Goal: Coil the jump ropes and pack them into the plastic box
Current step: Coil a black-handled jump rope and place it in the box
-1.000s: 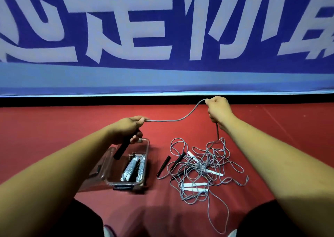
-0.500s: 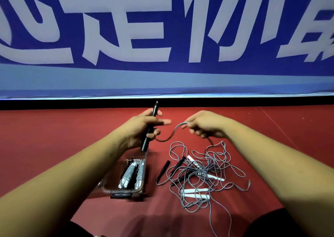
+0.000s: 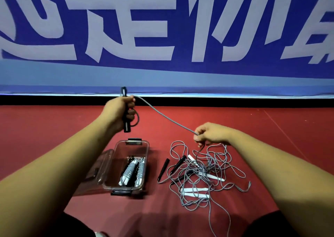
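Left hand (image 3: 117, 112) grips the handle (image 3: 126, 126), now raised, one loop wound. Right hand (image 3: 211, 133) has dropped, pinching the cord (image 3: 168, 118) taut: coiling has begun. The tangle (image 3: 204, 171) lies at 3 o'clock of the box (image 3: 146, 164).

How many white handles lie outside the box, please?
4 in the rope tangle: a near pair of handles, one at right, one farther back. More may be hidden.
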The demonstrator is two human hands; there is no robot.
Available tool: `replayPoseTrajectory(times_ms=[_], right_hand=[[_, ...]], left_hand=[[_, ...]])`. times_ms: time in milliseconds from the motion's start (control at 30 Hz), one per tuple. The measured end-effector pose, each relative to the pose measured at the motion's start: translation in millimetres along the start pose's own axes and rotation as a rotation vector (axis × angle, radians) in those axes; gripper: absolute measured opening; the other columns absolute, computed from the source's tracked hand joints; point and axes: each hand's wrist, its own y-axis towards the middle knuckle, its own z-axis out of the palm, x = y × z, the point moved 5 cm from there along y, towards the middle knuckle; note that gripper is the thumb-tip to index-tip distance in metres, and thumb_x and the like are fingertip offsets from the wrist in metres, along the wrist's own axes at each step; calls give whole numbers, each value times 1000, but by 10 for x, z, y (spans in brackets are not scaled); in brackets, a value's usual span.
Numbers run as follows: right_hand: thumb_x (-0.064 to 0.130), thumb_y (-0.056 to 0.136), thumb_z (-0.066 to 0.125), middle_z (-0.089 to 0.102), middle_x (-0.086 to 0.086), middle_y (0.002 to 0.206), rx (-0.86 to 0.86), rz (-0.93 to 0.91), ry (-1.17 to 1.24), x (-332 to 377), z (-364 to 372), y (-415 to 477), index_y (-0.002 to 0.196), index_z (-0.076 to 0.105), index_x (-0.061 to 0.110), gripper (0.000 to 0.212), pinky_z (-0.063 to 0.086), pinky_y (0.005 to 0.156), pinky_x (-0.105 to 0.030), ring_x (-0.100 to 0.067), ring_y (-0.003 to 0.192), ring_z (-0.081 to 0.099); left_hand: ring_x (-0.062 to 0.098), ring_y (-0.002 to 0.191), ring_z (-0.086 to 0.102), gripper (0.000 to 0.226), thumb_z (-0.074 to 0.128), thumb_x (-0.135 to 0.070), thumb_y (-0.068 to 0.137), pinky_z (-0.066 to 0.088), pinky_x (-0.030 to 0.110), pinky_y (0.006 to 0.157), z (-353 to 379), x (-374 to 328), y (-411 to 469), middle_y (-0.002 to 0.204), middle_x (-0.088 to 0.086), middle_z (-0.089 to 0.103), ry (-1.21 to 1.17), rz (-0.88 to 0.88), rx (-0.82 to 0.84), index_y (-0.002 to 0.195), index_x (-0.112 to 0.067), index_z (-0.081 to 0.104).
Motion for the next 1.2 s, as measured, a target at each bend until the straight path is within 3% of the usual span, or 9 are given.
replayPoseTrajectory(times_ms=[100,233,400,533,633,800,900,1067,1200], right_hand=[[3,97,52,60,-13,69,-72,76,192,-247,-15,6,82,65,3,20,46,73,-40,-26,66,62],[10,98,52,47,-5,55,-139,-24,207,182,47,27,94,70,1,20,33,49,-25,-15,44,39],[15,98,53,49,-1,51,-108,-205,154,810,278,-64,92,72,5,22,28,43,-21,-11,39,34],[11,97,52,48,-3,52,-282,-319,264,1071,151,-102,84,67,6,21,31,44,-23,-14,42,36],[15,95,59,52,-4,54,-278,-321,224,1000,-1,-81,79,65,6,20,35,45,-21,-12,42,42],[12,95,59,60,-6,63,6,-31,-94,158,-1,-5,65,54,13,30,47,66,-30,-20,63,56],[9,97,57,60,-8,65,-80,30,10,-132,-156,-46,74,61,8,23,48,66,-30,-18,62,56],[15,95,61,48,-1,54,-205,-155,68,300,-186,-82,85,73,6,18,35,48,-24,-15,47,39],[23,94,62,49,8,52,-197,-336,-47,926,30,-146,83,75,16,18,32,48,-23,-11,46,37]], left_hand=[[7,32,40,14,52,-11,98,24,14,34,-377,61,87,67,4,54,420,-10,-103,85,-10,57],[22,45,68,13,49,-4,96,31,19,36,-592,199,115,96,20,70,1125,-132,-117,104,2,57],[20,46,60,18,55,-18,100,29,18,40,113,83,-168,101,7,76,669,21,142,111,-6,63],[18,42,51,22,51,-26,101,26,25,46,533,284,-370,88,8,75,685,-42,426,102,-5,60],[11,35,33,21,51,-16,101,20,20,42,526,193,-254,52,-1,49,499,39,294,80,-12,50],[7,34,28,28,45,-16,102,18,12,39,146,-87,-21,53,-5,38,105,144,2,75,-20,42],[10,33,39,21,46,-14,101,22,13,38,-187,-72,61,66,4,53,237,130,-128,80,-15,48],[27,54,71,14,46,-6,94,35,26,44,-335,-38,143,94,12,70,1076,155,-215,100,-14,56],[25,53,64,10,53,-12,99,26,21,42,270,-98,-161,111,2,72,684,219,125,105,-9,61]])
